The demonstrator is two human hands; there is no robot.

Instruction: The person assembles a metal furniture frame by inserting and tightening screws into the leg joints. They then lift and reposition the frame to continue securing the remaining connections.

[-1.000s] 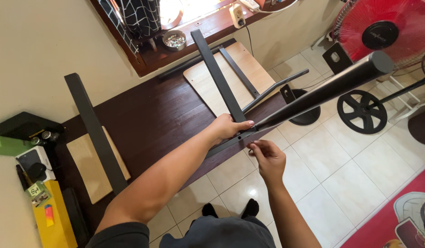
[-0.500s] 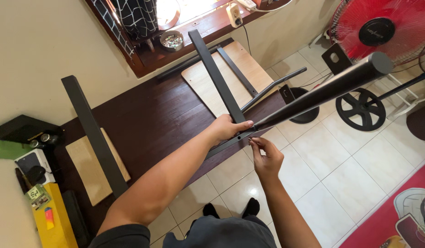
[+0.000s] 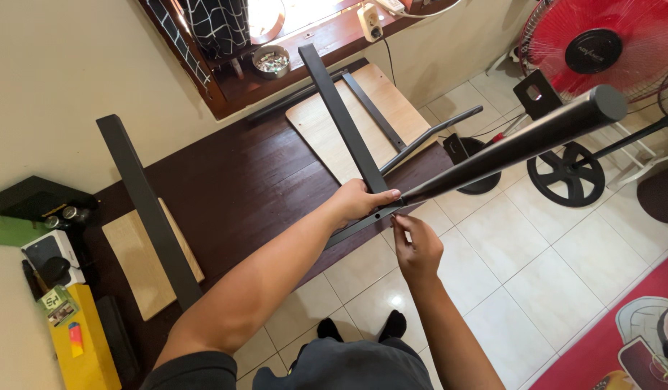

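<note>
Round matte-black leg (image 3: 521,144) in left hand (image 3: 359,201), flat bracket (image 3: 355,227).

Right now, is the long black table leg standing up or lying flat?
Neither: the long black tapered table leg slants upward off the dark tabletop, gripped by the left hand.

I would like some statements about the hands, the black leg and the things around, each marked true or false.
1. The left hand grips the black leg at its lower end. True.
2. The right hand holds a hammer. False: its fingertips pinch at the flat black bracket by the leg's base; no tool shows.
3. A red fan stands at the upper right. True.
4. The floor is carpeted all over. False: it is pale tile.
5. The dark wooden panel lies flat. True.
</note>
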